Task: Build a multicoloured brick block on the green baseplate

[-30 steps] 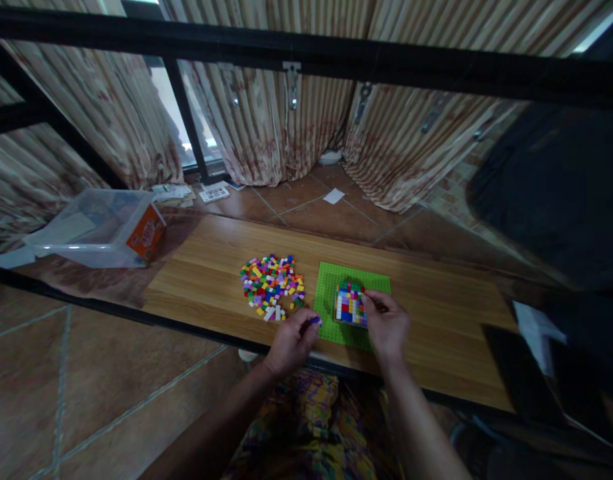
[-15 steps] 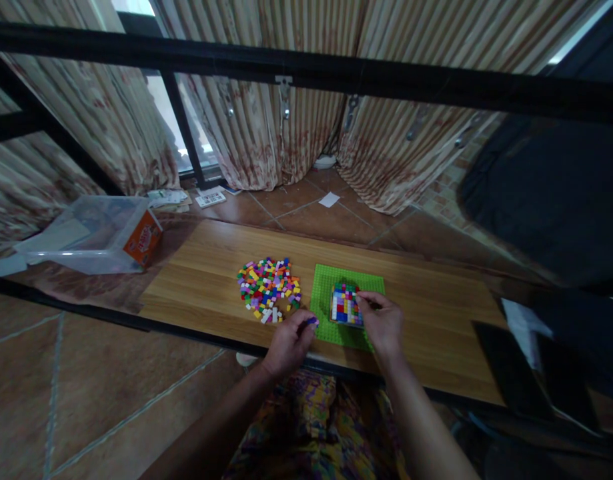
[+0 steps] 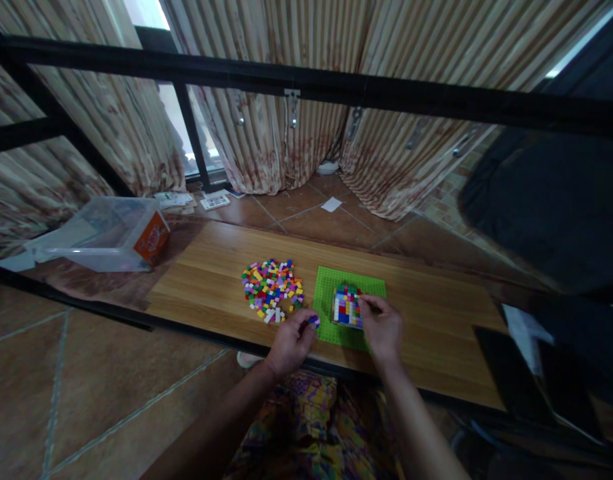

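Between the fingertips of my left hand [image 3: 291, 342] are small purple and dark blue toy bricks [image 3: 313, 321], held just over the left edge of the green baseplate [image 3: 326, 280]. My right hand [image 3: 383, 327] has its thumb and forefinger pinched at the upper right of a multicoloured brick build [image 3: 346, 308] standing on the baseplate. Whether a small brick sits in that pinch is hidden by the fingers. Left of the baseplate lies a loose pile of coloured toy bricks [image 3: 271, 287], close to my left hand.
The bricks rest on a long wooden tabletop [image 3: 436, 333]. A clear plastic bin [image 3: 111, 233] with an orange label stands at the left. A black metal bar [image 3: 326, 87] crosses beyond the table, before striped curtains [image 3: 266, 147]. Dark flat panels [image 3: 511, 373] lie at the right end.
The whole view has shifted slightly down and right. Both hands stay in nearly the same places, the left still holding its bricks and the right still pinching at the build.
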